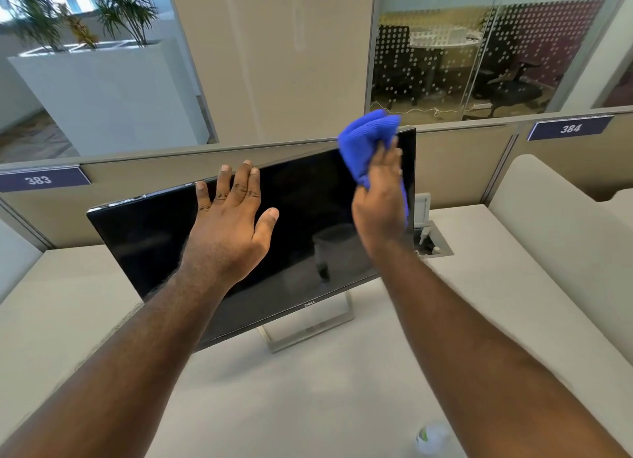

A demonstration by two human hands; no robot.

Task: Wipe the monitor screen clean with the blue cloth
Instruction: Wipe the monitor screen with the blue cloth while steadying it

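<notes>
A small white bottle (432,437) with a green mark is standing blurred at the bottom edge of the pale desk (308,399), just beside the right forearm. Both bare forearms are reaching forward over the desk toward the monitor (164,248), which is sitting on a silver frame stand (308,334) and appearing tilted in this view, its left end lower than its right. The screen is showing dark, with faint reflections in it.

The left hand (229,228) is lying in front of the upper middle of the screen with fingers straight and spread, thumb out to the right, fingertips reaching the top edge; whether the palm is touching the glass cannot be told. The right hand (380,204) is holding the blue cloth (368,142) against the upper right part of the screen, fingers extended along the bunched cloth, which is sticking up past the monitor's top corner and also showing below the hand on its right side.

Just behind the monitor's right end a recessed cable box (433,242) is sitting in the desk. Beyond that, partition panels are carrying labels reading 383 (39,179) and 384 (570,128). Farther off, a white planter (102,91) with plants is standing to the left, and a glass-walled room (479,57) is showing a table and chairs.
</notes>
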